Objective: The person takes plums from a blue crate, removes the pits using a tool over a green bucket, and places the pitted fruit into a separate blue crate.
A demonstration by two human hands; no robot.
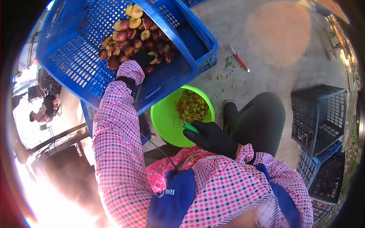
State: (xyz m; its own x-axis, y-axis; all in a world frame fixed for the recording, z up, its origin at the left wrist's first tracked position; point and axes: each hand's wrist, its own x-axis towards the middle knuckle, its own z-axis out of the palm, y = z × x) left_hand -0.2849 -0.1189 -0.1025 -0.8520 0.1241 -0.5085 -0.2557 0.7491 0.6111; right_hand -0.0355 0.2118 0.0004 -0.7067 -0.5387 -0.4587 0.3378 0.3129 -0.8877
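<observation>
My left hand [143,58], in a black glove, reaches into a tilted blue plastic crate [72,72] among halved plums [127,36] with red skin and yellow flesh. Its fingers are hidden or too dark to read against the fruit. Closed around a green-handled wire-loop tool [191,128] is my right hand [215,139], also black-gloved. The tool's thin loop points left over a bright green basin [161,121]. Inside that basin lies a heap of yellowish-brown plum pits and scraps [193,106].
Red-handled pruning shears [240,60] lie on the concrete floor beside a green leaf [228,62] and scattered bits. Another blue crate [207,57] stands behind the tilted one. Black crates [319,117] are stacked at the right. A person [45,110] sits at far left.
</observation>
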